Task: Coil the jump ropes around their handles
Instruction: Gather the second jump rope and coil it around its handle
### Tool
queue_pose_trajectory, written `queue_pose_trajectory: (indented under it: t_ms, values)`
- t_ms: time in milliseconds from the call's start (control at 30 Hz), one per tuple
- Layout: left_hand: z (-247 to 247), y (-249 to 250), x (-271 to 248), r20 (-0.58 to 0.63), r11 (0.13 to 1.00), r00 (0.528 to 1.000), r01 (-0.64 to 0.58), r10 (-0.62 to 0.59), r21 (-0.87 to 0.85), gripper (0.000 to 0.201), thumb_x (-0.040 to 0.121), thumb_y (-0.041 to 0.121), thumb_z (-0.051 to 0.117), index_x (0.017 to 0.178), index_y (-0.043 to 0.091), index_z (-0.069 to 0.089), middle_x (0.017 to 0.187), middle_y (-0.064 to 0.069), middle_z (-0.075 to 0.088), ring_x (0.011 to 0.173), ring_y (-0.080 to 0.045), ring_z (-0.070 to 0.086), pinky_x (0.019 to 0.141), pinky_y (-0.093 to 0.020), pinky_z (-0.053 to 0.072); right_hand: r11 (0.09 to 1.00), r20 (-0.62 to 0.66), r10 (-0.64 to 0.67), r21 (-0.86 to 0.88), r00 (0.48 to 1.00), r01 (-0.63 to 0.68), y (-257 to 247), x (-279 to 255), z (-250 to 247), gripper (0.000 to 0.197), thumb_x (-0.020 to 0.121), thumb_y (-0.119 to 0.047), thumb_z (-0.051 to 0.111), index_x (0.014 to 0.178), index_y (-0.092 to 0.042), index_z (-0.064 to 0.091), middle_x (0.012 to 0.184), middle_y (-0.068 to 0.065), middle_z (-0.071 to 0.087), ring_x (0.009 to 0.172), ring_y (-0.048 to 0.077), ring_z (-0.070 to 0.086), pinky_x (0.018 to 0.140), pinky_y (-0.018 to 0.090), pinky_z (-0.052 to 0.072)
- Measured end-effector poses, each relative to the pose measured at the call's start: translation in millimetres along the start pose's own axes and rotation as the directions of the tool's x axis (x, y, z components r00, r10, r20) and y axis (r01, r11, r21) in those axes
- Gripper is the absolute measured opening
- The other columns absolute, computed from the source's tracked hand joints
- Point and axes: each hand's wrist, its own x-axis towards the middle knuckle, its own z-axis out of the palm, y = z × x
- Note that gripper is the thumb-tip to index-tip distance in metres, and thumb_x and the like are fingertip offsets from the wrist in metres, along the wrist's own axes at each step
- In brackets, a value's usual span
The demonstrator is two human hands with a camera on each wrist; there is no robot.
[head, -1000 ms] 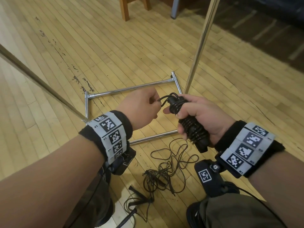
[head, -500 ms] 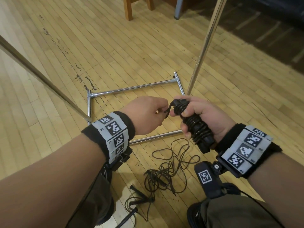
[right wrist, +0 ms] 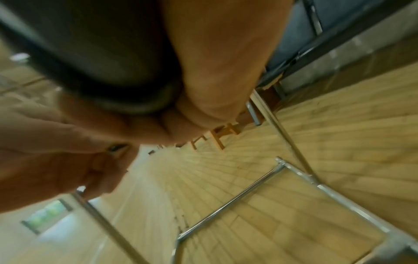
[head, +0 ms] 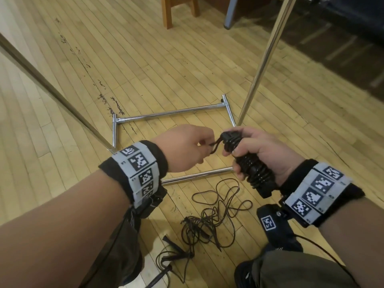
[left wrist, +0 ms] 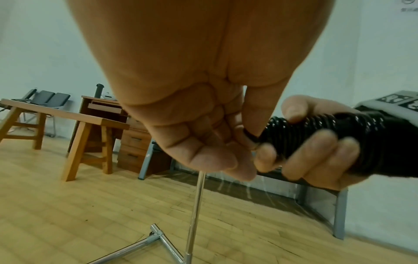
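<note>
Currently the right hand (head: 259,151) grips the coiled handles (head: 248,163), keeping the wraps from unwinding, while the left hand (head: 187,147) pinches the rope end (head: 216,144) beside the top, probably to tuck it. Another jump rope (head: 212,217) lies tangled on the floor (head: 145,59).

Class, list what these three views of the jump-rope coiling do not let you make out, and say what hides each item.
- Rope end: head view, hidden inside the left hand pinch.
- Coiled handles: how many there are, covered by the right hand.
- Right wrist view: blurred, grip unreadable.
- Loose rope on the floor: its handles run off the bottom edge.
</note>
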Motion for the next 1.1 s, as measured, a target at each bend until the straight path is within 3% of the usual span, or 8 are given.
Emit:
queue_pose_trajectory:
  t_ms: [67, 167, 267, 400, 567, 767, 933, 1100]
  values:
    - [-2, -5, -1, -0.033, 0.997, 0.999, 0.023, -0.025, -0.069, 0.014, 0.106, 0.031, 0.057, 0.094, 0.031, 0.066, 0.082, 0.011, 0.076, 0.066, 0.004, 0.062, 0.061, -0.025, 0.046, 0.963, 0.007, -0.011, -0.268, 1.000, 0.012, 5, 2, 0, 0.057, 0.089, 0.005, 0.063, 0.131, -0.034, 0.063, 0.116, 0.019, 0.064, 0.069, 0.028, 0.068, 0.064, 0.045, 0.063]
    - [2, -5, -1, 0.003, 0.996, 0.999, 0.040, -0.040, -0.078, 0.013, 0.104, 0.031, 0.058, 0.094, 0.032, 0.066, 0.081, 0.011, 0.075, 0.064, 0.004, 0.062, 0.062, -0.026, 0.046, 0.636, 0.050, -0.135, -0.762, 0.990, 0.125, 17, 5, 8, 0.067, 0.091, -0.020, 0.063, 0.146, -0.048, 0.036, 0.100, 0.003, 0.068, 0.075, 0.023, 0.070, 0.070, 0.046, 0.064]
    - [7, -2, 0, 0.041, 0.999, 0.999, 0.005, -0.003, -0.049, 0.011, 0.104, 0.026, 0.056, 0.096, 0.027, 0.064, 0.084, 0.008, 0.076, 0.063, 0.004, 0.060, 0.061, -0.026, 0.043, 0.546, 0.036, -0.275, -0.816, 0.961, 0.187, 28, 12, 16, 0.054, 0.094, -0.035, 0.058, 0.142, -0.044, 0.037, 0.083, -0.006, 0.065, 0.065, 0.010, 0.063, 0.059, 0.035, 0.052]
    - [7, -3, 0, -0.002, 1.000, 1.000, 0.007, -0.007, -0.019, 0.010, 0.105, 0.028, 0.055, 0.097, 0.028, 0.061, 0.084, 0.009, 0.076, 0.059, 0.008, 0.058, 0.057, -0.023, 0.040, 0.466, 0.017, -0.377, -0.861, 0.926, 0.205, 32, 15, 14, 0.016, 0.098, -0.047, 0.056, 0.114, -0.042, 0.054, 0.076, -0.007, 0.065, 0.062, 0.006, 0.060, 0.054, 0.026, 0.043]
    - [6, -8, 1, -0.126, 0.983, 0.991, 0.023, -0.046, -0.182, 0.010, 0.106, 0.032, 0.060, 0.097, 0.032, 0.065, 0.084, 0.013, 0.076, 0.071, -0.004, 0.069, 0.060, -0.021, 0.054, 0.519, -0.010, -0.370, -0.831, 0.929, 0.198, 29, 17, 13, 0.010, 0.098, -0.041, 0.057, 0.100, -0.032, 0.058, 0.075, 0.005, 0.063, 0.060, 0.019, 0.061, 0.056, 0.040, 0.054]
    - [8, -3, 0, -0.015, 0.727, 0.998, 0.040, -0.069, -0.686, 0.014, 0.104, 0.011, 0.063, 0.092, 0.010, 0.070, 0.086, -0.008, 0.072, 0.083, -0.018, 0.066, 0.068, -0.033, 0.054, 0.634, -0.091, -0.318, -0.760, 0.944, 0.140, 31, 23, 10, 0.007, 0.096, -0.037, 0.062, 0.099, -0.037, 0.055, 0.073, 0.000, 0.066, 0.055, 0.020, 0.069, 0.044, 0.024, 0.054]
    - [7, -1, -3, 0.048, 0.757, 0.998, 0.066, -0.045, -0.650, 0.018, 0.094, 0.022, 0.066, 0.079, 0.013, 0.071, 0.080, -0.009, 0.074, 0.078, -0.018, 0.065, 0.070, -0.032, 0.053, 0.625, -0.202, -0.196, -0.780, 0.960, -0.036, 35, 30, -10, 0.011, 0.100, -0.037, 0.054, 0.093, -0.029, 0.055, 0.074, 0.000, 0.063, 0.052, 0.014, 0.067, 0.055, 0.039, 0.063]
    - [7, -14, 1, -0.033, 0.747, 0.985, 0.106, -0.169, -0.656, 0.021, 0.101, 0.023, 0.069, 0.083, 0.015, 0.062, 0.079, 0.002, 0.074, 0.071, -0.013, 0.073, 0.062, -0.030, 0.054, 0.602, -0.064, -0.178, -0.797, 0.982, 0.057, 31, 26, -9, 0.014, 0.097, -0.045, 0.058, 0.090, -0.033, 0.057, 0.071, -0.003, 0.062, 0.052, 0.013, 0.066, 0.054, 0.039, 0.062]
